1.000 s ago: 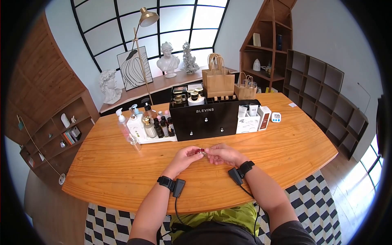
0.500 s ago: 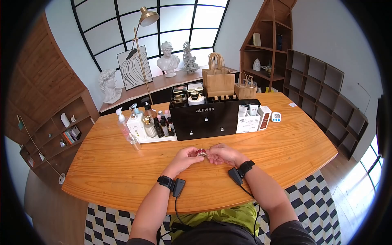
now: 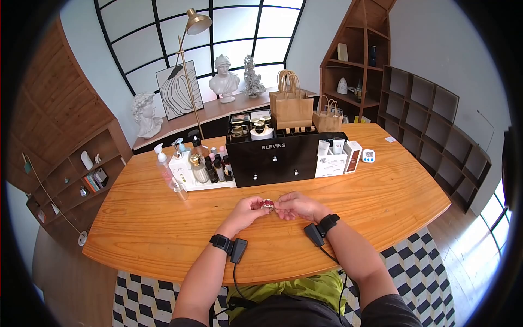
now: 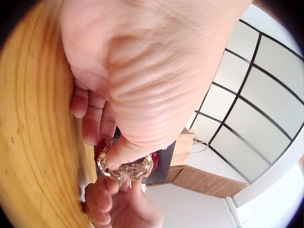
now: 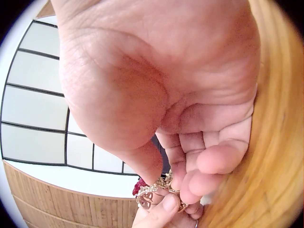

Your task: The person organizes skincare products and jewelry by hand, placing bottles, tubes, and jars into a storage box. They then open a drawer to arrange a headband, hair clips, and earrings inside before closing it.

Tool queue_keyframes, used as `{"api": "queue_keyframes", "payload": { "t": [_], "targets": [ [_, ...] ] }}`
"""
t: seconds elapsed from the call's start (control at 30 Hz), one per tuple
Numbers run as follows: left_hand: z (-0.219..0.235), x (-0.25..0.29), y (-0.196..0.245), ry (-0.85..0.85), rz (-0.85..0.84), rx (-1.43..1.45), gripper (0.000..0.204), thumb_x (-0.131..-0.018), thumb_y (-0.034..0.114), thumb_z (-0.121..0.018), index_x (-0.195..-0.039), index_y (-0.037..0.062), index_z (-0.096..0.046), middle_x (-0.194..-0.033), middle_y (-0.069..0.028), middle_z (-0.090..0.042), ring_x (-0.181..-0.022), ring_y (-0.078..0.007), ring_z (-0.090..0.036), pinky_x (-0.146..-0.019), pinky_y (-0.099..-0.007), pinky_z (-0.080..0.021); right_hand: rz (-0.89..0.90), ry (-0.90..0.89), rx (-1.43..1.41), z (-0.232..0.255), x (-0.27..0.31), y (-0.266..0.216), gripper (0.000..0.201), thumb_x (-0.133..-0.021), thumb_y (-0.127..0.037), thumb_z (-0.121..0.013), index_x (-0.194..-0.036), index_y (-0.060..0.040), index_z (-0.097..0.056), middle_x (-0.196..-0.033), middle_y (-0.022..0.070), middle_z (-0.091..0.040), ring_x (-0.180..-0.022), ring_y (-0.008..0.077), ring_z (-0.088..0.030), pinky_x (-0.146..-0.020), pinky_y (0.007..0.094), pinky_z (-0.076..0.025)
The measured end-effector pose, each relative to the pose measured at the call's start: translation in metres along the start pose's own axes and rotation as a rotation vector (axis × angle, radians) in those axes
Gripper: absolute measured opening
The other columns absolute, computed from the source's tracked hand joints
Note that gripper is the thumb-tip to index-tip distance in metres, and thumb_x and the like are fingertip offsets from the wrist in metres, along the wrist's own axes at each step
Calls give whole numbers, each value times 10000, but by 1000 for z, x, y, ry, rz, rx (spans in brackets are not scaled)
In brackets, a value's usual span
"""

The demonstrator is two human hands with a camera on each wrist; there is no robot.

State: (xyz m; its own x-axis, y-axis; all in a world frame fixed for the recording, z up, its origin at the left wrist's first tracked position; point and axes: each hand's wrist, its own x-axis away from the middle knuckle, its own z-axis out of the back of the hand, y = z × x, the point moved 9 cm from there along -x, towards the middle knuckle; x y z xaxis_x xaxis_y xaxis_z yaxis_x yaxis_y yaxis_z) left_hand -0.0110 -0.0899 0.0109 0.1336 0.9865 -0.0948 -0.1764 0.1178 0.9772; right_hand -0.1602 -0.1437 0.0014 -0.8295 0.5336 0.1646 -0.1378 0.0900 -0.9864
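A small gold jewellery piece with dark red stones point(image 3: 267, 204) hangs between the two hands, close over the wooden table point(image 3: 180, 234). Thumb and fingers of my left hand point(image 3: 246, 211) pinch it from the left; in the left wrist view the thumb presses on its curved gold frame point(image 4: 137, 169). From the other side, my right hand point(image 3: 299, 206) pinches its near edge between thumb and fingertips, with the other fingers curled. Glittering links and a red stone show beside the right thumb in the right wrist view. The fingers hide part of the piece.
Behind the hands stands a black drawer box point(image 3: 275, 169) with cosmetics on top. Left of it is a white tray point(image 3: 210, 186) with several bottles, and a small clear bottle point(image 3: 180, 192). To the right are white boxes point(image 3: 330, 165) and a timer point(image 3: 368, 156).
The jewellery piece has turned between the fingers, so more of its red stones show from above. My right fingertips have shifted slightly along its edge; both arms stay in place.
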Motion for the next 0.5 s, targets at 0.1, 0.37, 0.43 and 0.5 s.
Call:
{"api": "queue_keyframes", "payload": {
  "t": [0.1, 0.37, 0.43, 0.5],
  "targets": [
    [0, 0, 2, 13, -20, -2, 205, -1002, 128, -749, -1170, 13, -721, -1053, -19, -747, -969, -88, -673, -875, -260, -529, 0, -3, 1, 1, -2, 3, 308, -1052, -362, -699, -951, -71, -703, -807, 26, -703, -670, 97, -619, -596, 235, -464],
    [2, -3, -3, 31, 9, -8, 170, -1036, 133, -706, -1171, 31, -724, -1015, 3, -719, -908, -79, -632, -848, -244, -517, -1, -10, 12, 0, -2, 2, 307, -1056, -357, -693, -946, -71, -703, -811, 29, -705, -672, 97, -622, -597, 237, -469],
    [3, -3, -5, 43, 16, 8, 181, -1026, 156, -717, -1142, 18, -728, -992, -2, -719, -883, -81, -625, -829, -248, -518, 8, -9, 13, 0, -1, 1, 305, -1058, -354, -686, -948, -70, -702, -814, 32, -707, -678, 99, -625, -600, 237, -472],
    [4, -4, -6, 41, 15, 4, 182, -1027, 157, -716, -1143, 19, -728, -992, -2, -718, -883, -82, -626, -826, -248, -519, 6, -9, 14, -1, -1, 1, 302, -1059, -350, -683, -954, -68, -702, -818, 34, -707, -685, 102, -631, -604, 237, -476]
  ]
}}
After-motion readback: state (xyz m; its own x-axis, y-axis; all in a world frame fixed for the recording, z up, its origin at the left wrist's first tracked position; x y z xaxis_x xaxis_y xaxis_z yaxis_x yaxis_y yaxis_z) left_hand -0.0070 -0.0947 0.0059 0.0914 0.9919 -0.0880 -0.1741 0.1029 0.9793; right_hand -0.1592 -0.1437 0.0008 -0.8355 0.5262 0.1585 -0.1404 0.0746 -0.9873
